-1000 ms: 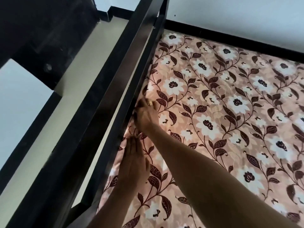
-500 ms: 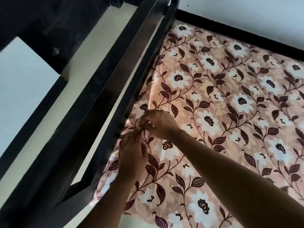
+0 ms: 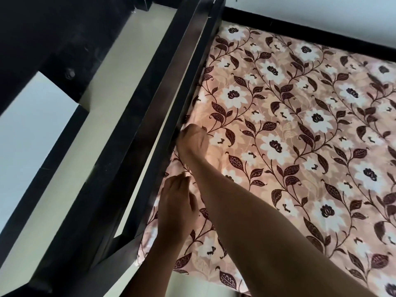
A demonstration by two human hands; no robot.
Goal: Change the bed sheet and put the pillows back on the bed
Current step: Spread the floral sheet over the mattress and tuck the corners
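From my remote seat I see the floral bed sheet spread flat over the mattress, reaching the far wall side and the near corner, so I judge the change itself is mostly done and the work is at the tucking stage. Both hands are at the sheet's edge where it meets the black bed frame, the one place where loose cloth bunches. The right hand reaches farther up the rail, knuckles bent and fingers turned down toward the gap between mattress and frame. Its fingertips are hidden against the rail, so I cannot tell whether it grasps cloth or only shoves it down. The left hand lies nearer the corner with fingers fairly straight and relaxed on the fabric, grasping nothing that I can see. I read it as pinning the sheet so it does not drag while the other hand works. Small wrinkles fan out around both hands, which fits that reading. No pillows are in view, so that part is not yet done.
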